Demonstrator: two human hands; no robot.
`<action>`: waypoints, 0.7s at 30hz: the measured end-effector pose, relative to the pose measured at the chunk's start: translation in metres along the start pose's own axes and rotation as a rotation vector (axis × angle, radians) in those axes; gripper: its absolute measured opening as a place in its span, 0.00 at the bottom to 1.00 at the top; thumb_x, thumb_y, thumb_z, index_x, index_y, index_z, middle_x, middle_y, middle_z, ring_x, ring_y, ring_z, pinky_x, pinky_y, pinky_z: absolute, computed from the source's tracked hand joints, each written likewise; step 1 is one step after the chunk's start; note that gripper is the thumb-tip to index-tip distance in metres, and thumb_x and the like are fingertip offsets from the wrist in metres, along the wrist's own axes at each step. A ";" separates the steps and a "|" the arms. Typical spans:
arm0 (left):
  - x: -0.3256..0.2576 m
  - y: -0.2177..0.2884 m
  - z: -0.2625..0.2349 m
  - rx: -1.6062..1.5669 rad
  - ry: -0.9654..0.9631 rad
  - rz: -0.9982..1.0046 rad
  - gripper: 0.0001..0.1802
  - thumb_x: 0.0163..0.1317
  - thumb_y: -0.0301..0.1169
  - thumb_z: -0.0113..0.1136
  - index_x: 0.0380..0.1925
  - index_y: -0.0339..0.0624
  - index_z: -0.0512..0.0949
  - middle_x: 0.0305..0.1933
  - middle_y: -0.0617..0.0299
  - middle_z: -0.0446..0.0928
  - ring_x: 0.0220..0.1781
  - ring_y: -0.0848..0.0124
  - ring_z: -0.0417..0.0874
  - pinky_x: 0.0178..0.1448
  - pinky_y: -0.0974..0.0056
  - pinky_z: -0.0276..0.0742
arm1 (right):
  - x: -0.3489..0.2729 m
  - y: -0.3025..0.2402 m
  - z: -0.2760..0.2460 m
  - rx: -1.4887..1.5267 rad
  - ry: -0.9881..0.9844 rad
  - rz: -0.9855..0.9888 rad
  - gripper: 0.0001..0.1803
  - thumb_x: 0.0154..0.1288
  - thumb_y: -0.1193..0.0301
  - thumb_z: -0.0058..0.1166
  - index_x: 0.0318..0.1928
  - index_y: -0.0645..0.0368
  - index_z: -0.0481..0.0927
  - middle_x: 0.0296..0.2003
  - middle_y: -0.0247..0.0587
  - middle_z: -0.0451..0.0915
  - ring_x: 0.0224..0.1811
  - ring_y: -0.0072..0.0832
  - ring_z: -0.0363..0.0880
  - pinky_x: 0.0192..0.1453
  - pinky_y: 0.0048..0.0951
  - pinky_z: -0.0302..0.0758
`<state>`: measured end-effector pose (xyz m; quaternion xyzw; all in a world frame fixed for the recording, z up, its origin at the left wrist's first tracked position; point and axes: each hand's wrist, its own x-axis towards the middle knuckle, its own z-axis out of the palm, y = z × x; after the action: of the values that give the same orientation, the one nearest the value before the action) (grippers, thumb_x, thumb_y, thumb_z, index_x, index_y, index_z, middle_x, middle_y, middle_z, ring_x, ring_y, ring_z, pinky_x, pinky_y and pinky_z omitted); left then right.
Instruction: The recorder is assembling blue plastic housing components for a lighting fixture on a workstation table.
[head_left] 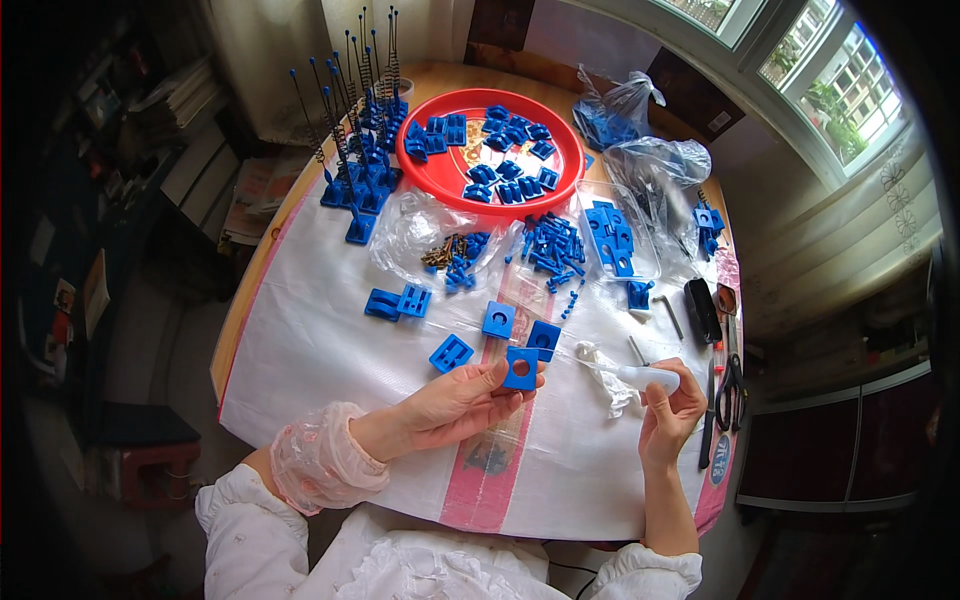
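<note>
My left hand holds a square blue plastic block with a round hole, pinched between thumb and fingers above the white cloth. My right hand grips a small white tube, its nozzle pointing left toward the block. Two similar blue blocks lie just beyond the held one, and a slotted blue piece lies to their left. A crumpled white tissue rests beside my right hand.
A red round tray at the back holds several blue parts. Left of it stand blue bases with upright springs. Clear bags of screws and blue pegs lie mid-table. Scissors, a black tool and a hex key sit right.
</note>
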<state>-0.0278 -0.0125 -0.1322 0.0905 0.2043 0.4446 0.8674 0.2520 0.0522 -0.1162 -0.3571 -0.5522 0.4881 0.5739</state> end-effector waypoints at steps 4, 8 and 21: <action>0.000 0.000 0.000 -0.003 -0.008 -0.001 0.25 0.75 0.41 0.49 0.65 0.38 0.68 0.59 0.60 0.75 0.59 0.77 0.77 0.63 0.76 0.79 | 0.000 0.000 -0.001 0.000 0.000 0.000 0.10 0.59 0.77 0.67 0.39 0.68 0.80 0.34 0.36 0.76 0.30 0.17 0.70 0.32 0.19 0.64; 0.000 0.000 -0.001 0.001 -0.006 -0.002 0.25 0.75 0.40 0.49 0.65 0.38 0.68 0.59 0.59 0.75 0.58 0.77 0.77 0.62 0.76 0.79 | 0.000 0.002 -0.001 0.007 0.000 -0.002 0.10 0.60 0.77 0.67 0.40 0.68 0.80 0.35 0.37 0.76 0.30 0.17 0.70 0.32 0.19 0.64; 0.001 0.000 -0.003 -0.014 -0.018 -0.003 0.24 0.75 0.39 0.50 0.65 0.38 0.68 0.60 0.60 0.75 0.58 0.77 0.77 0.63 0.76 0.79 | 0.000 -0.001 0.001 0.023 0.010 0.011 0.10 0.60 0.77 0.66 0.40 0.68 0.80 0.34 0.36 0.76 0.30 0.17 0.71 0.32 0.18 0.65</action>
<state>-0.0282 -0.0122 -0.1349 0.0880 0.1934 0.4438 0.8706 0.2513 0.0516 -0.1150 -0.3561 -0.5414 0.4959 0.5781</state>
